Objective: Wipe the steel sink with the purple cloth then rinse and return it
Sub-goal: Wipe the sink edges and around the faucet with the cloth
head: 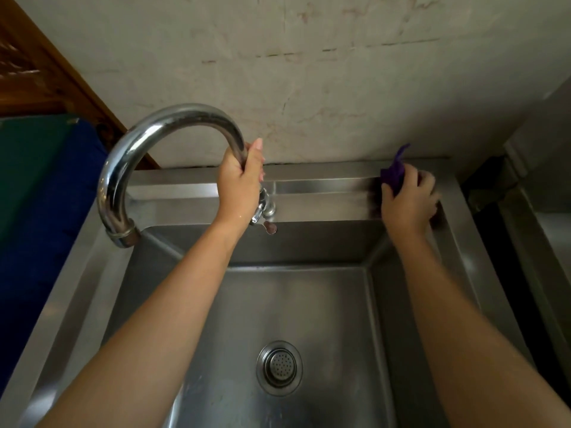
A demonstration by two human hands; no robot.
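The left hand [239, 180] was clenched round the upright stem of the faucet [160, 125], thumb pointing up. The right hand [408, 202] grasped the purple cloth [393, 173], fingers curled, pressing it on the back ledge of the steel sink [324, 199] near its right rear corner, just below the wall [309, 72]. The spout arched away to the left rim. Between the forearms the basin lay open down to the drain strainer [279, 367].
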